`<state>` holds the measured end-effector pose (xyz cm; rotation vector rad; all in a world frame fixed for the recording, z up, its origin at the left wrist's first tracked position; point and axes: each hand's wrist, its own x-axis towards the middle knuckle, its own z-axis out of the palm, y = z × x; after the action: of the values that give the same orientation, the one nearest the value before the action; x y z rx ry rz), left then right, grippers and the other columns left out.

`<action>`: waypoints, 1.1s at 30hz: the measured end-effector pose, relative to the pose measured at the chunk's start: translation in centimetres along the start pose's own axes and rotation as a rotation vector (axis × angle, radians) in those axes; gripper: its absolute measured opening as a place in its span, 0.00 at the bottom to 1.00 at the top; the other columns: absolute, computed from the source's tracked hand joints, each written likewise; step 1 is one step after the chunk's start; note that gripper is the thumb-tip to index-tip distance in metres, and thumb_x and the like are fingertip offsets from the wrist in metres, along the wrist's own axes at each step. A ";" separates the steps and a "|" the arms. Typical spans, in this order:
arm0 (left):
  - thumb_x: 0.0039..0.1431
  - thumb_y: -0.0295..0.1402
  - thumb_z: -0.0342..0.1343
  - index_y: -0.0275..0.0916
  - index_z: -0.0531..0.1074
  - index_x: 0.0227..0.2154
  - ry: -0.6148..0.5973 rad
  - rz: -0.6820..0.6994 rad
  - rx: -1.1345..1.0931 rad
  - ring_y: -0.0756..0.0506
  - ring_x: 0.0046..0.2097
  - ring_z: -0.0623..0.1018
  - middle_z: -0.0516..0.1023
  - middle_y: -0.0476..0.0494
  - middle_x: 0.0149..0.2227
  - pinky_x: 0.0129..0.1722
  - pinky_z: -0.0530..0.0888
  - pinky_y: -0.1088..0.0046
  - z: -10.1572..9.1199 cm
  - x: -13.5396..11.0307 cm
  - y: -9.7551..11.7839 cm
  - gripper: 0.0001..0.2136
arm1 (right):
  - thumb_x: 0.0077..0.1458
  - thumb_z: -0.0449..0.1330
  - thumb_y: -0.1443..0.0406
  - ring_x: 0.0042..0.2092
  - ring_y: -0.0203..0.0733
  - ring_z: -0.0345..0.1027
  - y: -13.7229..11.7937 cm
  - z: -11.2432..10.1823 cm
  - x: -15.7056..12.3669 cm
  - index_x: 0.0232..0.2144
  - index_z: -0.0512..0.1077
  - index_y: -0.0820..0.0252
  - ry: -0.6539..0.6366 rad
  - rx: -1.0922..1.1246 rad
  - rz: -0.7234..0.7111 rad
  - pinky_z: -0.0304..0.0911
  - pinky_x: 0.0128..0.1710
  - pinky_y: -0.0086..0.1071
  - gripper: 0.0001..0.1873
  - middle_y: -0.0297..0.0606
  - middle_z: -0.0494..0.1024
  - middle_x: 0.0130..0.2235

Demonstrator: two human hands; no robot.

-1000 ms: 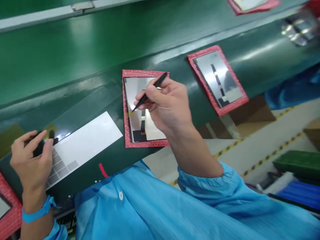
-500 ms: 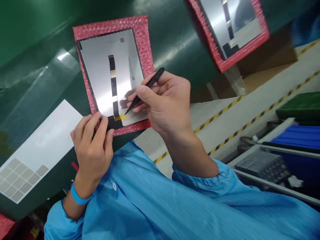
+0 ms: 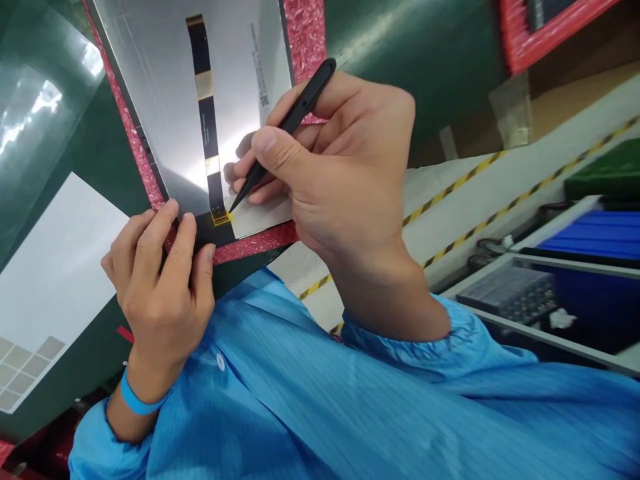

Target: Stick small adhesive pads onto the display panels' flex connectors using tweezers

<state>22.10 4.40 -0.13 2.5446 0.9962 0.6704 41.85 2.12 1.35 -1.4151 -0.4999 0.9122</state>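
Right hand [image 3: 353, 150]: Thumb and fingers close around a slim black tool [image 3: 309, 99], held slantwise like a pen.
Tool tip: The point meets a scrap of yellow film [image 3: 231, 217] at the lower end of a ribbon cable [image 3: 211, 133]; whether the film is gripped cannot be told.
Left hand [image 3: 160, 280]: Bent fingers, slightly parted, rest at the panel's lower left corner; it is unclear whether they press or grip.
Panel: The silver panel [image 3: 155, 73] lies beneath both hands, its upper end out of frame, the dark cable running up its face.
Wrap: Pink bubble wrap [image 3: 306, 30] shows around the panel's edges.
Bench: On the green worktop [image 3: 380, 73], a white sheet [image 3: 60, 233] with grey squares lies left of the panel, near clear film [image 3: 47, 100].
Clothing: A blue smock [image 3: 280, 373] covers the worker; a blue band [image 3: 139, 396] circles the left wrist.
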 end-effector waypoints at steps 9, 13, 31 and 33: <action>0.68 0.28 0.64 0.38 0.78 0.61 -0.014 -0.002 0.000 0.30 0.65 0.77 0.80 0.31 0.62 0.63 0.75 0.41 -0.2 0.0 0.1 0.19 | 0.64 0.75 0.63 0.32 0.41 0.80 -0.1 -0.1 -0.2 0.34 0.73 0.54 0.023 -0.064 0.004 0.75 0.26 0.29 0.13 0.33 0.83 0.31; 0.66 0.28 0.65 0.36 0.78 0.60 -0.011 0.002 -0.002 0.29 0.65 0.77 0.81 0.29 0.62 0.64 0.74 0.41 -0.1 0.0 0.1 0.20 | 0.64 0.75 0.60 0.35 0.41 0.80 0.0 -0.1 -0.4 0.35 0.74 0.51 0.011 -0.105 0.015 0.77 0.29 0.29 0.13 0.33 0.83 0.34; 0.68 0.29 0.64 0.43 0.77 0.63 -0.014 -0.013 0.004 0.29 0.66 0.77 0.79 0.34 0.64 0.64 0.73 0.41 -0.1 -0.1 0.2 0.21 | 0.66 0.73 0.59 0.38 0.43 0.81 -0.3 0.2 -0.8 0.36 0.71 0.51 0.034 -0.140 0.005 0.76 0.30 0.30 0.13 0.34 0.82 0.35; 0.68 0.29 0.64 0.44 0.77 0.63 -0.014 -0.002 0.018 0.29 0.66 0.76 0.79 0.33 0.64 0.64 0.73 0.41 -0.2 -0.1 0.3 0.22 | 0.68 0.72 0.61 0.40 0.43 0.82 -0.5 0.4 -1.1 0.37 0.70 0.52 0.038 -0.160 -0.001 0.76 0.33 0.30 0.13 0.34 0.82 0.35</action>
<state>22.05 4.16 0.12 2.5597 1.0050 0.6446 41.03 1.52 2.15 -1.5745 -0.5546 0.8576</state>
